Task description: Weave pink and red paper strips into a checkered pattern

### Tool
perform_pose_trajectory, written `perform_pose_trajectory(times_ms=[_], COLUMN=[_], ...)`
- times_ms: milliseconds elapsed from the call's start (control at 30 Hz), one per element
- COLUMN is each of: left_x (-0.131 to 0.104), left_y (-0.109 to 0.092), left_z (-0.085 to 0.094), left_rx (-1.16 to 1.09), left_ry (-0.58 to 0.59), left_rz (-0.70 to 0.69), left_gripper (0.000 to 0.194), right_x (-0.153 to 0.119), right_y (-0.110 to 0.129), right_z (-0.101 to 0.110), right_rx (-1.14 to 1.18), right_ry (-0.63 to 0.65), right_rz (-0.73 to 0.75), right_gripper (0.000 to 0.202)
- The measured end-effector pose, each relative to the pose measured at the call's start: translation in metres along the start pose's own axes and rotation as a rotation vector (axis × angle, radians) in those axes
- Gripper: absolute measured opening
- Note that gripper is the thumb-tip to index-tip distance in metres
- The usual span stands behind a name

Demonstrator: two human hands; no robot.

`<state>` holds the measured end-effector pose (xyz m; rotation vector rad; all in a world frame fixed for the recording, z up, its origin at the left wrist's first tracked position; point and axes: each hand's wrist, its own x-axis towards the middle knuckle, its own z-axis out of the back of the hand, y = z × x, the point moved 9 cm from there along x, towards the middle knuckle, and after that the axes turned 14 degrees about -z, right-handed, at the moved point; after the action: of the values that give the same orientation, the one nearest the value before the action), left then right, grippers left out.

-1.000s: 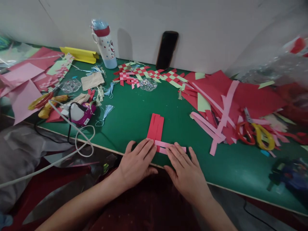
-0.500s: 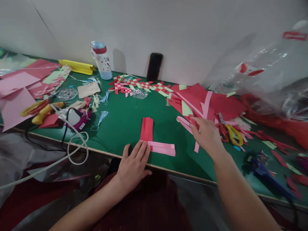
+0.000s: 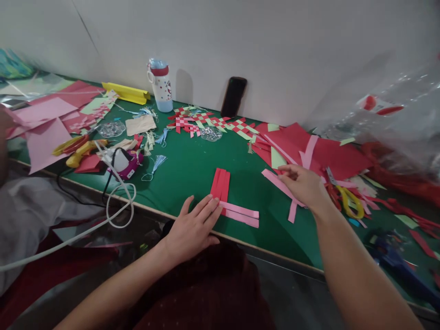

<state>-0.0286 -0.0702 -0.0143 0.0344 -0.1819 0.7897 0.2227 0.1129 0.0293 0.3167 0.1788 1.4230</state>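
Observation:
My left hand (image 3: pixel 194 222) lies flat with fingers spread at the table's front edge. Its fingertips press on the corner where red paper strips (image 3: pixel 220 183) meet pink paper strips (image 3: pixel 242 215). The red ones point away from me, and the pink ones stretch to the right in an L shape. Farther right, my right hand (image 3: pixel 302 183) is over a loose pink strip (image 3: pixel 275 181), thumb and fingers drawn together near it. What sits between those fingertips is too small to make out. Another pink piece (image 3: pixel 292 213) lies just below this hand.
Scissors with yellow handles (image 3: pixel 350 201) and a blue glue gun (image 3: pixel 395 256) lie right. Red sheets (image 3: pixel 330 151), woven checkered strips (image 3: pixel 220 121), a phone (image 3: pixel 233 96) and a bottle (image 3: pixel 161 87) are behind. A white cable (image 3: pixel 85 231) crosses the left edge. Another person's sleeve (image 3: pixel 30 206) shows left.
The view has turned slightly left, so everything appears shifted right. My right hand's fingers have drawn in above the pink strip. The left hand stays on the paper strips.

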Motion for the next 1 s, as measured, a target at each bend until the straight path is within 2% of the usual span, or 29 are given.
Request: perform_pose_trajectory(times_ms=[133, 367, 500, 567, 667, 767, 833, 900, 1000], left_x=[0.001, 0.002, 0.0, -0.003, -0.01, -0.025, -0.039, -0.049, -0.051], left_y=[0.004, 0.005, 0.009, 0.011, 0.017, 0.031, 0.041, 0.047, 0.038], left_z=[-0.004, -0.007, 0.0, 0.008, 0.025, 0.041, 0.048, 0.052, 0.053], left_rx=[-0.035, -0.11, -0.157, -0.194, -0.266, -0.365, -0.423, -0.466, -0.564], left_ry=[-0.002, 0.005, -0.037, -0.107, -0.292, -0.495, -0.605, -0.686, -0.738], left_rz=[-0.013, 0.007, -0.001, 0.002, 0.047, 0.179, 0.302, 0.393, 0.393], left_gripper=[0.076, 0.079, 0.083, 0.08, 0.064, 0.051, 0.042, 0.033, 0.023], right_x=[0.002, 0.018, 0.024, 0.025, 0.027, 0.026, 0.023, 0.015, -0.009], right_y=[0.005, 0.015, 0.015, 0.014, 0.011, 0.009, 0.011, 0.014, 0.021], right_z=[0.005, -0.026, -0.02, -0.018, -0.025, -0.026, -0.013, 0.01, 0.057], right_rx=[-0.003, -0.121, -0.139, -0.143, -0.14, -0.105, -0.057, 0.01, 0.151], right_ry=[0.0, 0.092, 0.072, 0.081, 0.141, 0.143, 0.078, -0.015, -0.177], right_rz=[-0.006, 0.043, 0.028, 0.027, 0.017, -0.01, -0.035, -0.054, -0.033], right_gripper=[0.038, 0.041, 0.043, 0.046, 0.05, 0.038, 0.036, 0.042, 0.049])
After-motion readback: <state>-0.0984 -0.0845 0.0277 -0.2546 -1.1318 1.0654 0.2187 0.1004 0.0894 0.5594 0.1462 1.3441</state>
